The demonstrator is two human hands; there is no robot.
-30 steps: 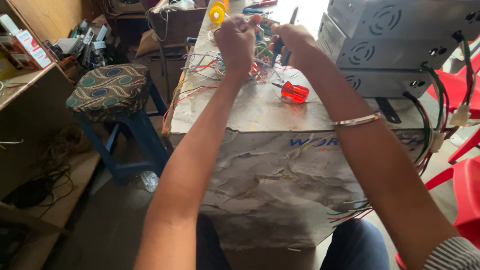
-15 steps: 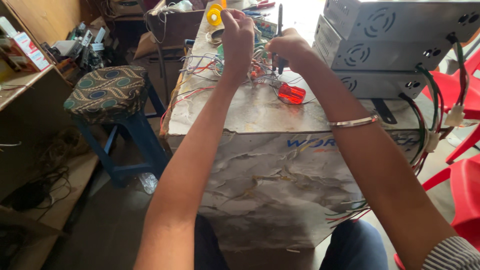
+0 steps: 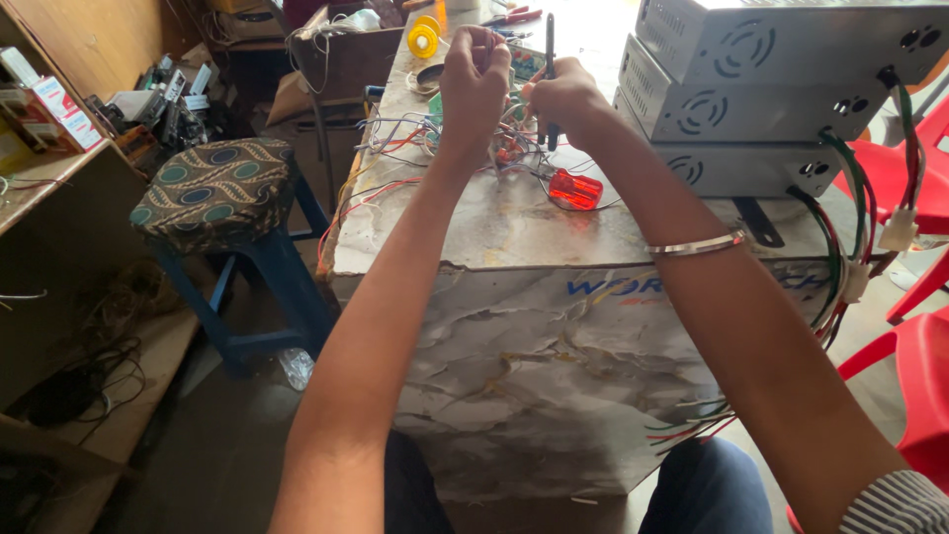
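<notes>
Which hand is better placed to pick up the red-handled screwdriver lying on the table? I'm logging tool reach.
Right, probably: the right hand is just above the red-handled screwdriver, though it grips a dark tool. The left hand sits farther left.

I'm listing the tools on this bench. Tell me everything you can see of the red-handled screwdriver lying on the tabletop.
The red-handled screwdriver lies flat on the pale, worn tabletop, just below the right hand and apart from it. Its handle looks like clear red plastic, stubby and glossy, catching the light. The shaft is hard to make out among the thin wires that run beside it. Neither hand touches it; the grey metal boxes stand to its right.
</notes>
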